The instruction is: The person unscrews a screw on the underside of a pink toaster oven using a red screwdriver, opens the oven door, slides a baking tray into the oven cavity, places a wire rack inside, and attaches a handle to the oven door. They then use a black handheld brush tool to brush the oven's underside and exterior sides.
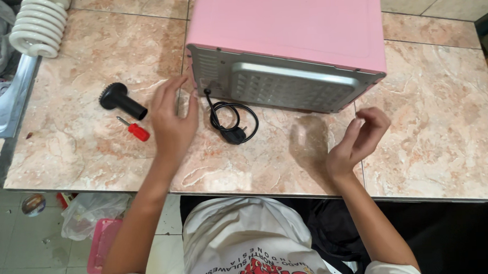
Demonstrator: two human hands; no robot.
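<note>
A pink box-shaped appliance [288, 21] stands on the marble-tiled counter [435, 131] with its grey metal back panel [286, 86] facing me. Its black power cord [230, 121] lies coiled in front, plug beside it. My left hand [172, 121] hovers open by the appliance's left rear corner, fingers spread, holding nothing. My right hand [357, 141] floats above the counter near the front edge, fingers loosely curled and apart, empty. A small red-handled screwdriver [135, 129] and a black handled tool [120, 100] lie just left of my left hand.
A white spiral lamp [38, 25] and a metal tray edge [4, 101] sit at the far left. Below the counter's front edge are a pink basket [102, 244] and a plastic bag [90, 211] on the tiled floor.
</note>
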